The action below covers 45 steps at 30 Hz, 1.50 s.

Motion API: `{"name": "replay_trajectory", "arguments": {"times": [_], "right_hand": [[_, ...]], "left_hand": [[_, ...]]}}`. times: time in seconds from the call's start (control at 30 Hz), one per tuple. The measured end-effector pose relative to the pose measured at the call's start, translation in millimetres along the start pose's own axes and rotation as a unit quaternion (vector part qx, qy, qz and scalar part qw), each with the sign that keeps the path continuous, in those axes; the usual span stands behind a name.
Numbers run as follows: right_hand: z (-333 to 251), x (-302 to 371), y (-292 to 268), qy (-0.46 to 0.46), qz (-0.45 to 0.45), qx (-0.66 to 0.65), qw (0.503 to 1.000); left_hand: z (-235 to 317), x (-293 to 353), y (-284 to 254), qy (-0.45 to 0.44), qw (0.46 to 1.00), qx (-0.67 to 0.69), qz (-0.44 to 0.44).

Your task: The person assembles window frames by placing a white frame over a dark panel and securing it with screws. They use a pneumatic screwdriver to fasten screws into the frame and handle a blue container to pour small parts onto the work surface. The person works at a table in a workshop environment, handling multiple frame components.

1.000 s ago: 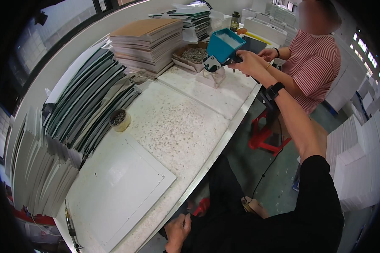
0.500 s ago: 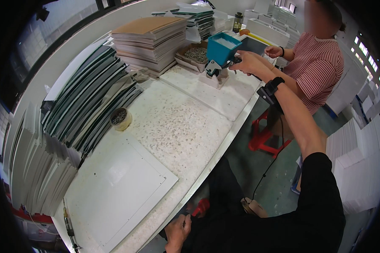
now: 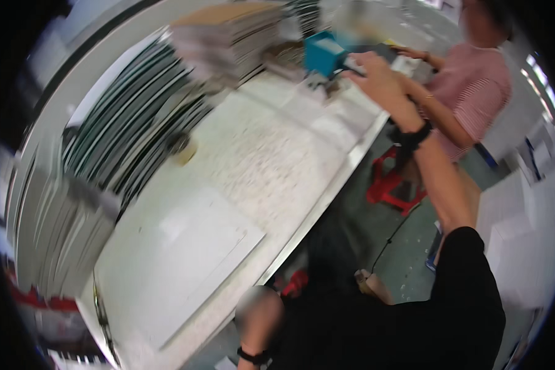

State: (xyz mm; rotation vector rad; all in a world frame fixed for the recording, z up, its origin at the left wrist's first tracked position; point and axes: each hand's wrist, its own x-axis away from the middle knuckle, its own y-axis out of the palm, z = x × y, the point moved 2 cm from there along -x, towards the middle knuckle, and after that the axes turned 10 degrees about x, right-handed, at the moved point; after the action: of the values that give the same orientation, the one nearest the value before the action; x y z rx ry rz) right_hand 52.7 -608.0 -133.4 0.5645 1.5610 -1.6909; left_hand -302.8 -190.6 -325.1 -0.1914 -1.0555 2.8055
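My right hand (image 3: 377, 83) reaches over the far right end of the white table, beside a teal bin (image 3: 324, 54). Its fingers are bent together near the bin's right side; anything between them is too blurred to name. Just below the bin stands a small white and dark device (image 3: 316, 81), partly smeared. Down at the table's near edge, my left hand (image 3: 260, 311) is low beside my body, its fingers smeared by motion. A flat white panel (image 3: 179, 265) lies on the near part of the table, apart from both hands.
Beyond the panel sits a small round tub (image 3: 184, 150). Dark green and grey sheets (image 3: 126, 123) are stacked along the left, with a brown-topped stack (image 3: 228, 37) behind. A slim screwdriver-like tool (image 3: 102, 314) lies at the near left. A person in a striped shirt (image 3: 475, 92) is at the right, by a red stool (image 3: 391, 185).
The view has shifted and blurred. My right hand has lifted slightly and moved right, away from the small device. My left hand has risen a little beside the table edge.
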Motion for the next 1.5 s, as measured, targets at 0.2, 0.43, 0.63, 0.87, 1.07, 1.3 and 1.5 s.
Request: {"name": "replay_trajectory", "arguments": {"times": [0.2, 0.43, 0.63, 0.87, 1.07, 1.3, 1.5], "right_hand": [[-164.8, 61.0, -67.7, 0.019, -0.198, -0.403, 0.894], [-282.0, 77.3, -89.0, -0.087, -0.301, -0.487, 0.816], [-307.6, 85.5, -98.2, -0.083, -0.397, -0.432, 0.806], [-313.8, 67.7, -99.9, -0.098, -0.447, -0.416, 0.786], [-300.7, 54.9, -77.9, 0.005, -0.567, -0.495, 0.659], [-301.3, 52.6, -91.1, 0.037, -0.628, -0.482, 0.610], [-298.4, 53.7, -89.1, 0.097, -0.641, -0.502, 0.573]], "left_hand": [[20.9, 40.7, -55.4, 0.132, 0.990, 0.042, 0.030], [12.0, 93.8, -184.6, -0.111, 0.858, -0.306, 0.398], [-50.5, 112.8, -201.8, -0.224, 0.821, -0.335, 0.405], [-47.4, 109.1, -196.0, -0.213, 0.833, -0.298, 0.413], [-44.7, 96.2, -186.1, -0.159, 0.853, -0.286, 0.406], [-50.3, 99.8, -183.0, -0.156, 0.854, -0.285, 0.407], [-43.5, 97.9, -183.9, -0.129, 0.873, -0.259, 0.393]]}}
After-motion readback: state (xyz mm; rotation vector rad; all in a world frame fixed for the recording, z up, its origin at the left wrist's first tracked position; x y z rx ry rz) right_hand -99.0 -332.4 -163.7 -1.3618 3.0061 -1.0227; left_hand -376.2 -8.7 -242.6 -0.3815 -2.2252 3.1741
